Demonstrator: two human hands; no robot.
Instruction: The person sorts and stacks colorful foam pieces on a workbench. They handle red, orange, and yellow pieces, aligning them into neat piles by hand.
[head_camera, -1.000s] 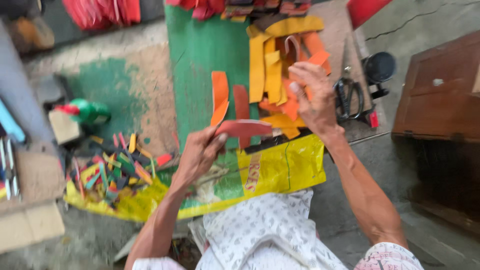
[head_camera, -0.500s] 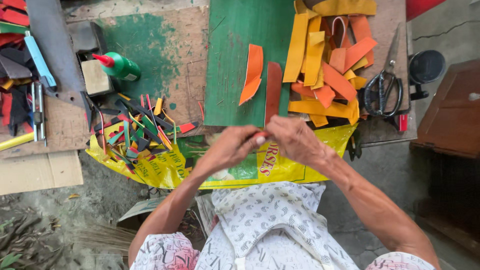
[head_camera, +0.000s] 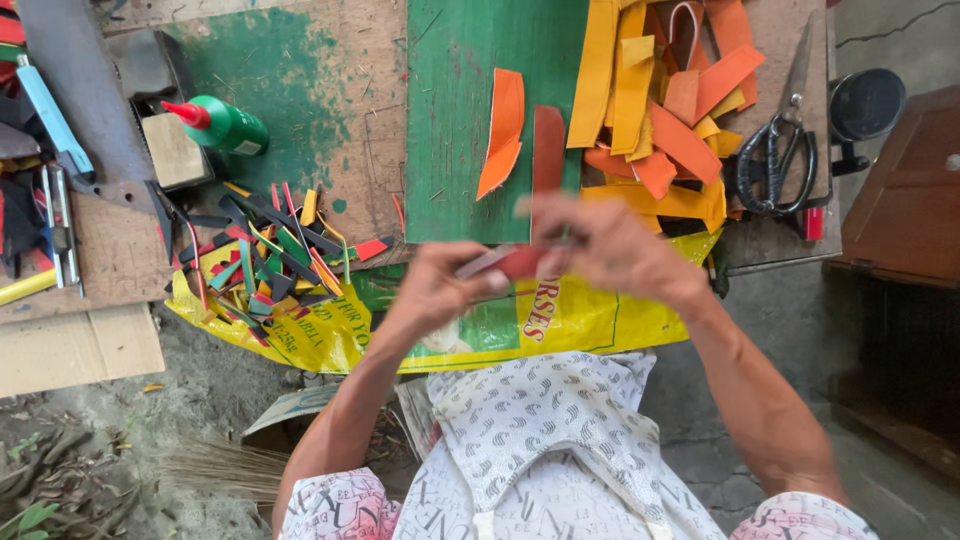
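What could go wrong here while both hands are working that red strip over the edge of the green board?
The left hand and right hand pinch the red strip in mid-air, blurred by motion, so it might slip and fall.

An elbow could perhaps sweep the loose offcuts off the yellow sack.

The scissors lie close to the right hand's side, so a blind reach for the orange strips might meet the blades.

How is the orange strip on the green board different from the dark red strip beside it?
The orange strip is bright, bent and tapers to a point at its lower end; the dark red strip is brownish-red, straight and even in width. Both lie flat on the green board, close together, beyond the hands.
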